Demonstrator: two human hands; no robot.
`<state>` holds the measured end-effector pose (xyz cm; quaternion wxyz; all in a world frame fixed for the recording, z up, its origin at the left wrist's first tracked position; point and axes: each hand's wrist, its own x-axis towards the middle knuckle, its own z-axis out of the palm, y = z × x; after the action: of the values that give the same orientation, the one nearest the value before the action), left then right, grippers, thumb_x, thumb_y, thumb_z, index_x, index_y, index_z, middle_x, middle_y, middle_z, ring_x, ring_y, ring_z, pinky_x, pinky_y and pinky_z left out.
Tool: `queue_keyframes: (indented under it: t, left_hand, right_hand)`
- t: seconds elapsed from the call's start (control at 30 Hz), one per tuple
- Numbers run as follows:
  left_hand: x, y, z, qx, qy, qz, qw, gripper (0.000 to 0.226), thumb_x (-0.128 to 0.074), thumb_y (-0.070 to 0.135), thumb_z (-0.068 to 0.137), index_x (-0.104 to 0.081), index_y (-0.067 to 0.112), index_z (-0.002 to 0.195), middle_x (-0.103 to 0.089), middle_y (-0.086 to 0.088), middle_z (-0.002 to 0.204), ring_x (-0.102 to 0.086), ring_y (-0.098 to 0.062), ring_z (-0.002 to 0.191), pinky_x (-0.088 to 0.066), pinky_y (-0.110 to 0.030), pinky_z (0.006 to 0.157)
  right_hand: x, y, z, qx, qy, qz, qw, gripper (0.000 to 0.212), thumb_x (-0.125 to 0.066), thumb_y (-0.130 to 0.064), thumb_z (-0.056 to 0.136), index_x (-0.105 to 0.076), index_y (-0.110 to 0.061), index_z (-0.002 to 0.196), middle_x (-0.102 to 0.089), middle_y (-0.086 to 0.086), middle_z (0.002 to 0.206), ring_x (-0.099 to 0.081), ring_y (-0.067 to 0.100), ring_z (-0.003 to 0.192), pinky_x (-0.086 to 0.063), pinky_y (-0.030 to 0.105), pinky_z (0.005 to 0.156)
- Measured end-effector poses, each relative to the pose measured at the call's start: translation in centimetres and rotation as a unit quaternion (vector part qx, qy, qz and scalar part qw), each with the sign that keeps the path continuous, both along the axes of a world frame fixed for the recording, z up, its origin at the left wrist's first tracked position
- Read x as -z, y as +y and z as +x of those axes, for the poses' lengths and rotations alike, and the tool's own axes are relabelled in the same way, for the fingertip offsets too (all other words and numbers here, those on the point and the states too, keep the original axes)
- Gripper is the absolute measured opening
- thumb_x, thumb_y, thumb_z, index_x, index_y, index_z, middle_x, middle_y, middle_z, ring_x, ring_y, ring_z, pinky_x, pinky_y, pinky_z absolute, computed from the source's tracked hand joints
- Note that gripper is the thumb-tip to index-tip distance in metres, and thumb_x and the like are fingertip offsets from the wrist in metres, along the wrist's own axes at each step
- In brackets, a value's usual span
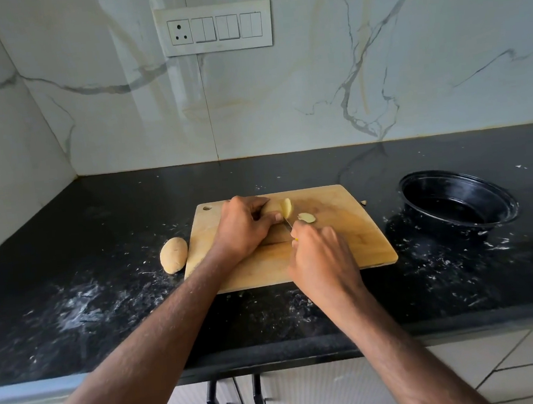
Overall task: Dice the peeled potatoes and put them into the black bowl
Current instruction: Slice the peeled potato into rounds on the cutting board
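Note:
On the wooden cutting board, my left hand grips a peeled potato and steadies it. A pale slice stands at the potato's cut end. My right hand grips a knife; its handle is hidden in my fist and only a short stretch of blade shows beside the potato. A cut piece lies flat on the board just right of the blade. A whole peeled potato lies on the counter left of the board. The black bowl stands to the right, with nothing visible inside.
The black counter is smeared with white starchy marks. A tiny potato scrap lies off the board's right edge. A marble wall with a switch panel rises behind. Cabinet doors with black handles sit below the counter's front edge.

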<state>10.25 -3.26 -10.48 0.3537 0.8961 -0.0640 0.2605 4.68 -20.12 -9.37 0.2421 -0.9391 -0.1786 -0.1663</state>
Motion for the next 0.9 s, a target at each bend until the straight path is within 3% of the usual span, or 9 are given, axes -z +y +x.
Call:
queue_keyframes:
  t: [0.07, 0.17, 0.27, 0.37, 0.47, 0.6, 0.73, 0.9]
  left_hand:
    - [0.0, 0.0, 0.0, -0.004, 0.001, -0.002, 1.0, 0.017, -0.077, 0.029, 0.084, -0.074, 0.012, 0.083, -0.07, -0.005, 0.07, -0.064, -0.026, 0.069, -0.05, -0.041, 0.064]
    - [0.0, -0.1, 0.0, -0.009, 0.004, 0.003, 1.0, 0.016, -0.076, 0.029, 0.085, -0.074, 0.013, 0.083, -0.069, -0.006, 0.071, -0.061, -0.027, 0.07, -0.05, -0.042, 0.064]
    - [-0.3, -0.1, -0.1, -0.016, 0.005, -0.006, 1.0, 0.019, -0.078, 0.026, 0.085, -0.075, 0.009, 0.093, -0.074, -0.007, 0.083, -0.067, -0.027, 0.081, -0.054, -0.042, 0.072]
    - [-0.8, -0.4, -0.7, -0.013, 0.001, -0.017, 1.0, 0.021, -0.08, 0.022, 0.084, -0.077, 0.01, 0.101, -0.077, -0.002, 0.092, -0.069, -0.019, 0.088, -0.056, -0.039, 0.08]
    - [-1.0, -0.4, -1.0, -0.007, 0.006, -0.025, 1.0, 0.021, -0.08, 0.018, 0.084, -0.077, 0.01, 0.103, -0.077, 0.0, 0.093, -0.069, -0.014, 0.087, -0.056, -0.036, 0.081]
    - [-0.8, -0.3, -0.8, -0.001, -0.003, -0.022, 1.0, 0.019, -0.082, 0.023, 0.081, -0.078, 0.012, 0.096, -0.076, -0.004, 0.087, -0.069, -0.022, 0.084, -0.054, -0.041, 0.076]
    - [-0.4, 0.1, -0.4, -0.02, 0.007, -0.045, 0.999, 0.027, -0.086, 0.03, 0.076, -0.078, 0.011, 0.093, -0.074, -0.008, 0.082, -0.066, -0.022, 0.075, -0.053, -0.044, 0.074]
    - [-0.5, 0.1, -0.4, -0.019, 0.009, -0.065, 0.998, 0.03, -0.088, 0.031, 0.075, -0.08, 0.015, 0.1, -0.077, 0.005, 0.088, -0.067, -0.007, 0.077, -0.054, -0.025, 0.07]
  right_hand:
    - [0.0, -0.5, -0.2, 0.001, 0.003, -0.006, 1.0, 0.024, -0.053, -0.014, 0.096, -0.059, -0.018, 0.119, -0.064, 0.007, 0.094, -0.059, 0.026, 0.089, -0.05, 0.035, 0.073]
    - [0.1, -1.2, -0.4, 0.011, -0.005, -0.012, 1.0, 0.023, -0.053, -0.016, 0.096, -0.061, -0.02, 0.117, -0.065, 0.003, 0.089, -0.055, 0.022, 0.081, -0.042, 0.031, 0.069]
    - [0.0, -1.9, -0.5, 0.018, -0.018, -0.012, 1.0, 0.02, -0.055, -0.016, 0.096, -0.064, -0.021, 0.113, -0.069, 0.0, 0.085, -0.046, 0.019, 0.071, -0.035, 0.029, 0.066]
    - [-0.2, -2.2, -0.7, 0.017, -0.018, 0.007, 1.0, 0.017, -0.057, -0.018, 0.095, -0.067, -0.02, 0.109, -0.072, 0.002, 0.087, -0.044, 0.02, 0.069, -0.037, 0.031, 0.067]
    - [-0.3, -2.3, -1.0, 0.018, -0.031, 0.035, 0.999, 0.012, -0.059, -0.019, 0.095, -0.067, -0.019, 0.104, -0.071, 0.0, 0.082, -0.045, 0.019, 0.065, -0.036, 0.031, 0.065]
    - [-0.5, -1.8, -0.8, 0.022, -0.079, 0.065, 0.994, 0.008, -0.057, -0.019, 0.097, -0.064, -0.018, 0.101, -0.068, 0.0, 0.075, -0.037, 0.015, 0.056, -0.028, 0.029, 0.063]
    - [-0.2, -0.4, 0.0, 0.035, -0.109, 0.065, 0.991, 0.005, -0.062, -0.015, 0.092, -0.063, -0.016, 0.097, -0.065, 0.004, 0.064, -0.049, 0.028, 0.053, -0.025, 0.03, 0.057]
    - [0.7, -0.1, 0.5, 0.043, -0.108, 0.058, 0.991, 0.009, -0.064, -0.016, 0.092, -0.067, -0.016, 0.1, -0.066, 0.0, 0.064, -0.032, 0.015, 0.051, -0.018, 0.025, 0.048]
